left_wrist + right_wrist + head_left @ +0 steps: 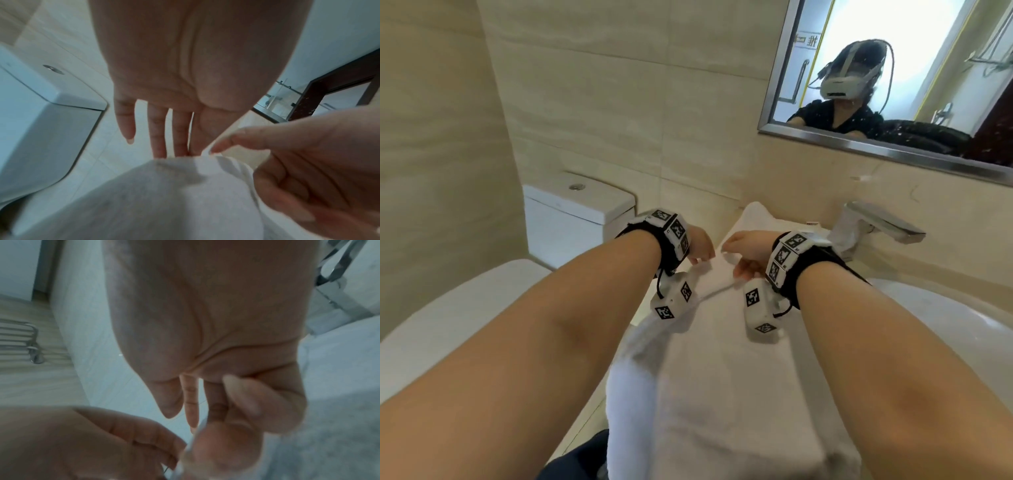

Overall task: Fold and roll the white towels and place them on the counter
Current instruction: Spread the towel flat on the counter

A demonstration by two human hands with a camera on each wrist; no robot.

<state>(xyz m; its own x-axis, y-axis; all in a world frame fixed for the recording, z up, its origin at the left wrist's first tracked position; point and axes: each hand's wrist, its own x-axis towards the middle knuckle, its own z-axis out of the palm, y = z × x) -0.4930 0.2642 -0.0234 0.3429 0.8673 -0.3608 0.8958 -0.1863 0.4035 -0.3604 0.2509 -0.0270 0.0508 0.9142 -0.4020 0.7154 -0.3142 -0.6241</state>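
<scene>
A long white towel [722, 359] lies lengthwise on the counter beside the basin, its near end hanging toward me. Both hands meet above its far part. My left hand [702, 246] reaches down with fingers mostly straight, tips hidden behind a raised towel edge [207, 155] that it holds up. My right hand [743, 251] pinches the same edge between thumb and forefinger, seen in the left wrist view [308, 162]. In the right wrist view the right hand [205, 353] has its outer fingers curled, and the left hand [102, 443] is close by, blurred.
A chrome faucet [876, 226] and white basin [945, 325] stand to the right of the towel. A toilet cistern [571, 212] and its lid [448, 325] are on the left. A mirror [893, 85] hangs on the tiled wall behind.
</scene>
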